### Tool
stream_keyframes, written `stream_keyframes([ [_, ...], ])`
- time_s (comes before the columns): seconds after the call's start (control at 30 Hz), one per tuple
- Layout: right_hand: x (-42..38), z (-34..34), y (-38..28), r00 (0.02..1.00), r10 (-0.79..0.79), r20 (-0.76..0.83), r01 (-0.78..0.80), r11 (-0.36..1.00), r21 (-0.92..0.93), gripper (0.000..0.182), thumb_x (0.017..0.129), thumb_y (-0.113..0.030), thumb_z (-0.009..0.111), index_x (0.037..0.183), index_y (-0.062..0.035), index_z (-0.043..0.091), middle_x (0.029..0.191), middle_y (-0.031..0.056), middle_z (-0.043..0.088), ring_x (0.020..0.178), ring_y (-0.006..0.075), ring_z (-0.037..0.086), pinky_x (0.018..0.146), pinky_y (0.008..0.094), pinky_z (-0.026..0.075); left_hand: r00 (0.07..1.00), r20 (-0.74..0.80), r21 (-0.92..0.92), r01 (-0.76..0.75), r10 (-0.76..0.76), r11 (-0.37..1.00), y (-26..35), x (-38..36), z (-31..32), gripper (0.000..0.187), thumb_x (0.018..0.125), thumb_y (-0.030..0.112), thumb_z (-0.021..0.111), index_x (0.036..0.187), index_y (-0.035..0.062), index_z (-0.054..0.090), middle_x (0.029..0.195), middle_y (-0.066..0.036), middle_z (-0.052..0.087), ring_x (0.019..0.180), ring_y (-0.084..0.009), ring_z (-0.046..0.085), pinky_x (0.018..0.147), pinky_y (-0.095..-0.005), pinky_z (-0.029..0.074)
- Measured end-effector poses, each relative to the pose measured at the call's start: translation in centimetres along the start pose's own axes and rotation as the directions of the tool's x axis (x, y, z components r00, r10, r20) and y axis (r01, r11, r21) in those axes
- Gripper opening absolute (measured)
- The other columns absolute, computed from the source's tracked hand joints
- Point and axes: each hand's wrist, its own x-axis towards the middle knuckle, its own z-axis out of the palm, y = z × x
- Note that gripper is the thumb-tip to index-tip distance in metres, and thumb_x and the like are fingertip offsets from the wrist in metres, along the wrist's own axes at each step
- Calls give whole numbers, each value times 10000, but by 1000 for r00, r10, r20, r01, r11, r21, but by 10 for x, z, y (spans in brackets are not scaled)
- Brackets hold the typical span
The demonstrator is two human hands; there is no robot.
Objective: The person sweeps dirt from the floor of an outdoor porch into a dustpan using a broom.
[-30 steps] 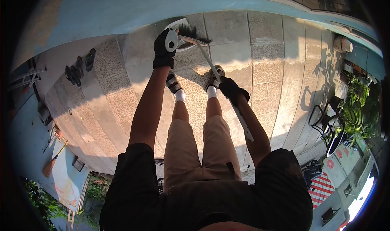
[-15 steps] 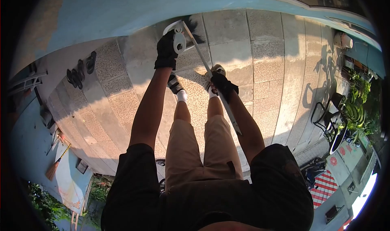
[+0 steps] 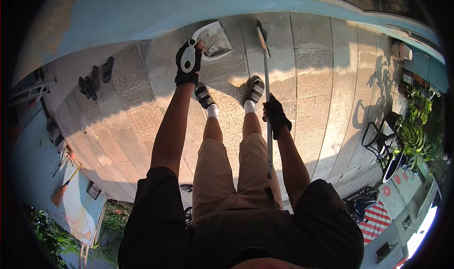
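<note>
Head | dustpan (image 3: 215, 36) in left hand (image 3: 180, 62) | broom (image 3: 267, 79) in right hand (image 3: 277, 114)

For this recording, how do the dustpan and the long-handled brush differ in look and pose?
The dustpan is a wide, white-rimmed scoop; the long-handled brush is a slender pole with a dark-bristled head. In view, the dustpan lies wholly ahead of the feet; the long-handled brush runs back past them. The left hand grips the dustpan, the right hand the long-handled brush. Each is held one-handed.
</note>
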Motion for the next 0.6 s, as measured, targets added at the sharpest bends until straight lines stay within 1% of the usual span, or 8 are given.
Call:
stream_keyframes([
  [0.13, -13, -20, 10, 997, -1, 73, -11, 988, 153, 564, 935, -173, 529, 1453, -198, 306, 746, -29, 488, 548, 53, 435, 482, 210, 411, 987, -42, -119, 152, -158, 981, 0, -24, -30, 254, 870, 274, 681, 813, 44, 590, 739, -20, 610, 710, -132, 548, 696, -309, 451],
  [0.27, -24, -30, 5, 994, 38, 107, -50, 993, 108, 553, 942, -239, 522, 1452, -193, 311, 717, -26, 463, 521, 56, 419, 462, 216, 397, 957, -175, -113, 213, -231, 970, -9, -56, -60, 271, 872, 254, 686, 764, 46, 550, 728, -1, 582, 702, -125, 527, 705, -302, 442],
  [0.3, -25, -30, 2, 994, 52, 96, -60, 995, 79, 551, 944, -247, 516, 1453, -194, 312, 703, -26, 453, 506, 58, 410, 450, 221, 384, 933, -295, -181, 158, -207, 971, -9, -66, -66, 237, 883, 194, 677, 761, 42, 543, 720, -7, 569, 711, -118, 538, 733, -278, 465],
  [0.37, -24, -31, 0, 994, 69, 84, -72, 997, 41, 548, 946, -255, 510, 1454, -195, 313, 689, -27, 444, 491, 60, 401, 438, 225, 372, 901, -315, -391, 164, -300, 906, -69, -84, -81, 248, 902, 219, 650, 773, 50, 523, 725, -11, 586, 680, -124, 538, 656, -274, 439],
  [0.43, -13, -29, -5, 981, 169, 101, -167, 986, -22, 490, 950, -241, 486, 1420, -187, 356, 648, -30, 418, 458, 66, 377, 415, 228, 344, 861, -349, -597, 99, -369, 796, -83, -107, -108, 212, 905, 188, 647, 784, 59, 530, 733, -14, 586, 707, -117, 568, 646, -241, 453],
  [0.47, -12, -22, -11, 980, 169, 103, -167, 986, -26, 490, 950, -241, 486, 1420, -187, 356, 648, -30, 418, 458, 66, 377, 415, 228, 344, 865, -301, -608, 150, -401, 780, -97, -120, -128, 195, 915, 191, 633, 799, 65, 540, 752, -26, 599, 736, -114, 592, 641, -222, 469],
  [0.5, -14, -12, -21, 982, 162, 95, -154, 985, -81, 422, 954, -255, 481, 1362, -175, 406, 633, -32, 406, 449, 66, 368, 407, 229, 335, 805, -341, -585, 223, -485, 780, -86, -131, -144, 170, 908, 181, 636, 822, 63, 548, 773, -44, 615, 739, -123, 597, 639, -235, 480],
  [0.6, -12, 11, -27, 986, 124, 115, -108, 984, -143, 310, 963, -291, 476, 1242, -157, 478, 611, -34, 389, 440, 66, 359, 399, 233, 326, 765, -402, -578, 214, -503, 788, -107, -164, -193, 91, 912, 150, 594, 931, 73, 549, 782, -69, 644, 739, -166, 627, 601, -294, 511],
])
